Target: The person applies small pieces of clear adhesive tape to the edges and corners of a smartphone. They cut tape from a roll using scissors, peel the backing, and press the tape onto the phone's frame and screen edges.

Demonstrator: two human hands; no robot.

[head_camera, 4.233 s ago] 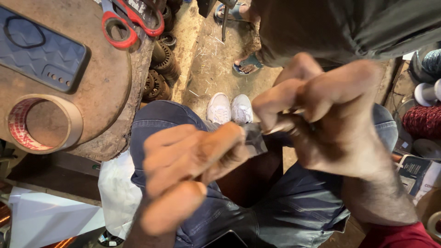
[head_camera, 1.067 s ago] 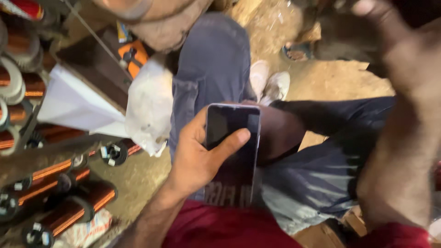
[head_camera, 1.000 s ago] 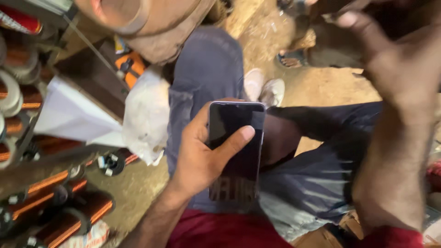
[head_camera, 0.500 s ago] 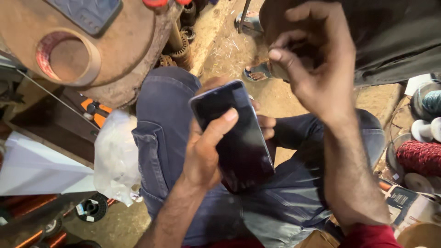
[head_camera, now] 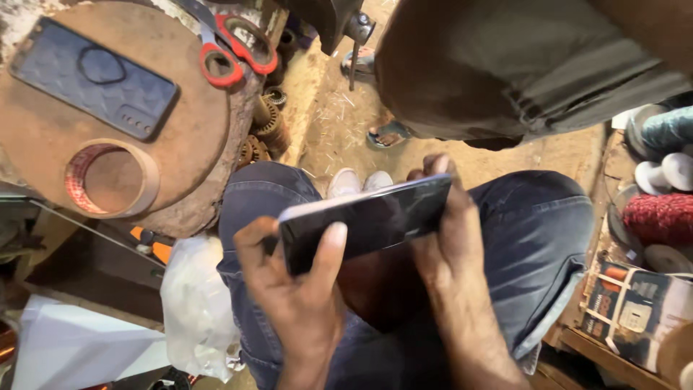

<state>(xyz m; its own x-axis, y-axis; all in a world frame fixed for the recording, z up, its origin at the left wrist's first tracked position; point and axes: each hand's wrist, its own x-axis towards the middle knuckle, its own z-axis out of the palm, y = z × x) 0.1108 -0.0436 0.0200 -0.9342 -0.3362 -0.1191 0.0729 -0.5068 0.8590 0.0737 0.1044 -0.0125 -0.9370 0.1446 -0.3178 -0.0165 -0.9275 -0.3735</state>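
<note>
A black smartphone with a dark, cracked-looking screen lies sideways above my lap. My left hand grips its left end, thumb across the glass. At the other end my right hand holds it, fingers curled over the top edge. Below them are my legs in blue jeans and my white shoes.
A rusty round metal plate at upper left carries a dark phone case, a tape roll and red-handled scissors. Another person stands close ahead. Thread spools and a printed box sit at right; a white plastic bag at left.
The camera swung back up toward the metal plate. My right hand came down from the air and took the phone's right end; the phone turned from upright to sideways.
</note>
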